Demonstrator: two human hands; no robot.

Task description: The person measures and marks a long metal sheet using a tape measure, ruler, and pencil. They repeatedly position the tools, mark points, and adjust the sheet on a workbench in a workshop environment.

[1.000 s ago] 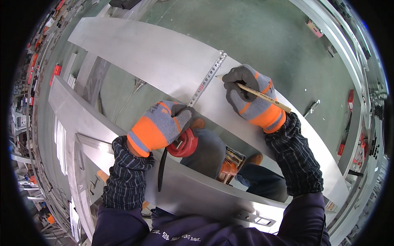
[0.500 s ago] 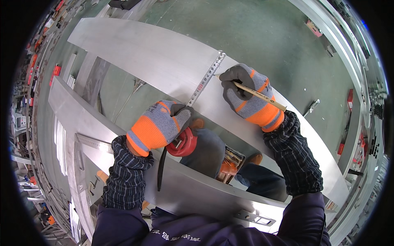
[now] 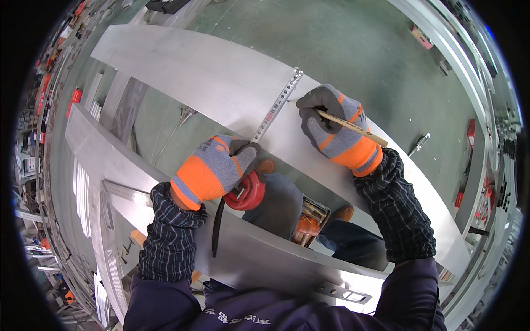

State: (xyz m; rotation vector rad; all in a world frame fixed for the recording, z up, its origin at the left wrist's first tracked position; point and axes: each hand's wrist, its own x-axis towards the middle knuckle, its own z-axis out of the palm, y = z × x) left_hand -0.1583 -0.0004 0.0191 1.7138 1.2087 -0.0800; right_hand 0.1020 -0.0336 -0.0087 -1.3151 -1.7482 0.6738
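Observation:
My left hand (image 3: 216, 164), in a grey and orange work glove, grips a red tape measure (image 3: 247, 192) with a black strap hanging from it. Its pale blade (image 3: 277, 106) runs out across the width of a brushed metal panel (image 3: 221, 71), with the end hook by the panel's far edge. My right hand (image 3: 338, 124), gloved alike, closes around a wooden pencil (image 3: 353, 127). The pencil's tip points at the panel surface just right of the blade. The tape measure's case is partly hidden under my left glove.
A second metal panel (image 3: 265, 254) lies nearer me, with a metal square (image 3: 130, 193) at its left and a slotted bar (image 3: 342, 293) near my body. Below the gap stands a tool box (image 3: 312, 220) with an orange tool. A metal tool (image 3: 419, 144) lies on the green floor.
My right hand and the pencil have shifted very slightly to the right. My left hand and the tape measure hold their place.

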